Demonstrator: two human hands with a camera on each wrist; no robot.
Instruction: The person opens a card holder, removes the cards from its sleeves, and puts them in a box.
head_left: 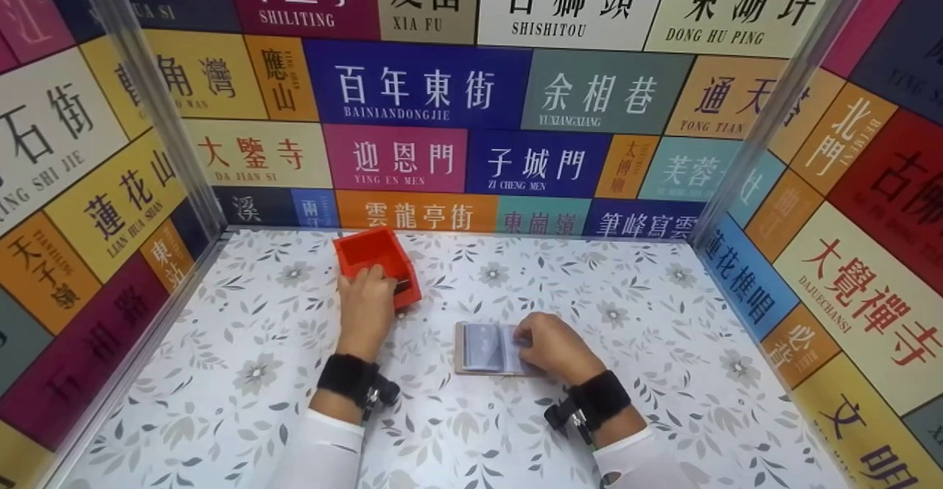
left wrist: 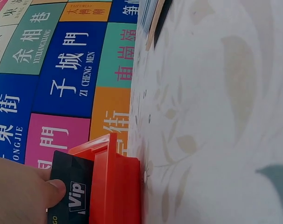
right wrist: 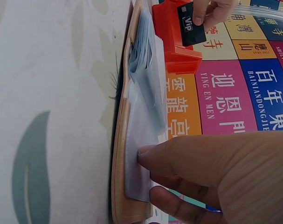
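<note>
My left hand (head_left: 365,311) is at the red bin (head_left: 407,299) and pinches a black card (left wrist: 73,189) marked "Vip" between thumb and fingers. In the left wrist view the card stands upright against the bin's red wall. A card holder (head_left: 482,347) with a tan cover lies open on the table, its clear plastic sleeves (right wrist: 143,60) fanned to one side. At its right half my right hand (head_left: 558,349) pinches the edge of a clear sleeve (right wrist: 135,154), thumb on one face and fingers on the other.
The table (head_left: 479,437) has a white cloth with grey leaves and flowers. Panels with colourful place-name signs (head_left: 416,84) enclose it at the back and both sides. A clear corner strip (head_left: 773,99) stands at the right rear.
</note>
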